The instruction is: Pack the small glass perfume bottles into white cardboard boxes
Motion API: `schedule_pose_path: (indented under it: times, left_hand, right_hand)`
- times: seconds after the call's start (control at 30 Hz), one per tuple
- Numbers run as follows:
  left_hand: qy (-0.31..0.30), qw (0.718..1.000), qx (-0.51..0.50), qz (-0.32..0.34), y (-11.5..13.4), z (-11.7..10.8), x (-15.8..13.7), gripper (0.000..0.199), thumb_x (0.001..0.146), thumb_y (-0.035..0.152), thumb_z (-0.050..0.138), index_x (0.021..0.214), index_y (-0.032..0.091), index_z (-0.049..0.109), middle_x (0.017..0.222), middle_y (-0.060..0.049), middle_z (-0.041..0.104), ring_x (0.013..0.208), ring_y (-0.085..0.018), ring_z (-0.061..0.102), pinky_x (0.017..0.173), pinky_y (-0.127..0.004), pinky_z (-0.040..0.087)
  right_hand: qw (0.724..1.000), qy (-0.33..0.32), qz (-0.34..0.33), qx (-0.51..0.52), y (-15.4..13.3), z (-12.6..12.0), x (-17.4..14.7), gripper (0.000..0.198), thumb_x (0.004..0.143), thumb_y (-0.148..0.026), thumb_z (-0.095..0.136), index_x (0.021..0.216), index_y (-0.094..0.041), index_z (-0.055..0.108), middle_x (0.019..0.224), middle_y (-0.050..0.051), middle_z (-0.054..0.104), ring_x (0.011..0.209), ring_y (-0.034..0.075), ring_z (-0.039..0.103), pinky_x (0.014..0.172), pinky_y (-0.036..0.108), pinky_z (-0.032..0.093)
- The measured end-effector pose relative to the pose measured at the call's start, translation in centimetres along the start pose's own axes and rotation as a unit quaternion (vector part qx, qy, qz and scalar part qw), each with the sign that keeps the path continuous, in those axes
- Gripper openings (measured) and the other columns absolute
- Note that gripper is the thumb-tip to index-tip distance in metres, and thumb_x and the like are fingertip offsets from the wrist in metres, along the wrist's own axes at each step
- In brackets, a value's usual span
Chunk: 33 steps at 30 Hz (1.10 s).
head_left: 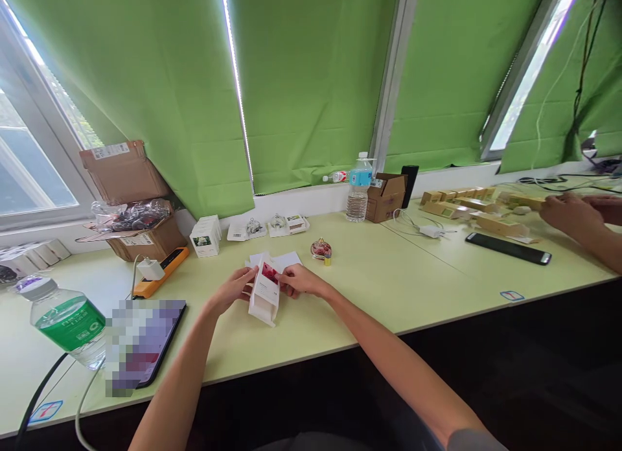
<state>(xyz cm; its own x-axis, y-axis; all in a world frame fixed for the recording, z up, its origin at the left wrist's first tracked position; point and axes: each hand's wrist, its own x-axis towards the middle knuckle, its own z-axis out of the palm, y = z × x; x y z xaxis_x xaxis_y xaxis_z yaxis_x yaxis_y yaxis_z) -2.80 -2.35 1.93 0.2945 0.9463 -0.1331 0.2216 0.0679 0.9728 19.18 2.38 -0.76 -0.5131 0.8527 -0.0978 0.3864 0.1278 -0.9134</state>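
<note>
Between my two hands is a small white carton [265,294] with a dark red flower picture, tilted, its near end open. My left hand [236,288] is closed on the carton's left side. The fingers of my right hand [300,280] pinch its right edge by the picture. Behind it on the table lies a flat white piece of card [286,262], partly covered by the carton and hands. To the right sits a round glass bottle [321,249] with reddish contents and a gold top. A tiny yellow vial [327,260] stands at its front.
A water bottle [68,321] and a tablet [146,347] are at the left. An orange power strip [162,273] leans near a cardboard box [146,237]. White cartons [205,236] stand behind. At the right are a phone [508,249] and another person's hands [573,214].
</note>
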Motion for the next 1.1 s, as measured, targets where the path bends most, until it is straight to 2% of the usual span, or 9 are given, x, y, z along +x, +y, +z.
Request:
schedule_pose_path:
  times: [0.27, 0.4, 0.57, 0.7, 0.9, 1.1]
  left_hand:
    - [-0.001, 1.0, -0.021, 0.014, 0.5, 0.5, -0.2, 0.061, 0.074, 0.067, 0.052, 0.109, 0.017, 0.058, 0.106, -0.011, 0.063, 0.094, -0.022, 0.059, 0.075, -0.029, 0.046]
    - [0.012, 1.0, -0.009, 0.002, 0.5, 0.7, -0.2, 0.059, 0.073, 0.064, 0.056, 0.108, 0.017, 0.057, 0.104, -0.009, 0.063, 0.095, -0.02, 0.058, 0.079, -0.028, 0.045]
    - [-0.013, 0.998, -0.047, 0.029, 0.4, 0.8, 0.0, 0.055, 0.078, 0.062, 0.052, 0.108, 0.016, 0.058, 0.119, -0.012, 0.059, 0.106, -0.023, 0.056, 0.086, -0.031, 0.044]
    - [-0.015, 0.996, -0.073, 0.04, 0.5, 0.7, -0.1, 0.053, 0.078, 0.061, 0.053, 0.106, 0.016, 0.061, 0.122, -0.013, 0.058, 0.111, -0.025, 0.055, 0.092, -0.035, 0.042]
    - [-0.04, 0.993, -0.099, 0.044, 0.6, 0.5, -0.1, 0.048, 0.079, 0.055, 0.057, 0.109, 0.017, 0.059, 0.122, -0.013, 0.058, 0.107, -0.025, 0.058, 0.091, -0.038, 0.045]
    - [-0.025, 0.991, -0.128, 0.04, -0.1, 0.1, 0.5, 0.039, 0.078, 0.044, 0.064, 0.106, 0.018, 0.055, 0.111, -0.011, 0.062, 0.097, -0.022, 0.063, 0.092, -0.041, 0.045]
  right_hand:
    - [0.994, -0.033, 0.008, 0.104, -1.3, 0.0, -1.0, 0.057, 0.075, -0.068, 0.051, 0.085, -0.012, 0.059, 0.092, 0.011, 0.067, 0.063, 0.014, 0.065, 0.052, 0.024, 0.056]
    - [0.993, -0.032, 0.018, 0.114, -1.6, 0.1, -1.3, 0.058, 0.072, -0.068, 0.056, 0.089, -0.013, 0.057, 0.094, 0.011, 0.066, 0.066, 0.014, 0.065, 0.053, 0.022, 0.056]
    - [0.991, -0.015, 0.023, 0.13, -1.2, 0.1, -1.1, 0.061, 0.071, -0.068, 0.058, 0.099, -0.014, 0.054, 0.1, 0.012, 0.065, 0.068, 0.016, 0.066, 0.052, 0.025, 0.057]
    - [0.988, -0.02, 0.026, 0.15, -1.0, 0.0, -1.0, 0.059, 0.073, -0.064, 0.059, 0.106, -0.016, 0.051, 0.098, 0.011, 0.066, 0.069, 0.017, 0.067, 0.051, 0.025, 0.057]
    - [0.984, -0.035, 0.005, 0.173, -1.1, 0.0, -1.1, 0.056, 0.076, -0.058, 0.061, 0.11, -0.015, 0.051, 0.097, 0.01, 0.067, 0.07, 0.019, 0.068, 0.058, 0.029, 0.059]
    - [0.985, -0.047, -0.01, 0.166, -0.9, 0.0, -0.8, 0.053, 0.076, -0.055, 0.063, 0.109, -0.013, 0.055, 0.095, 0.01, 0.069, 0.072, 0.02, 0.068, 0.06, 0.03, 0.059]
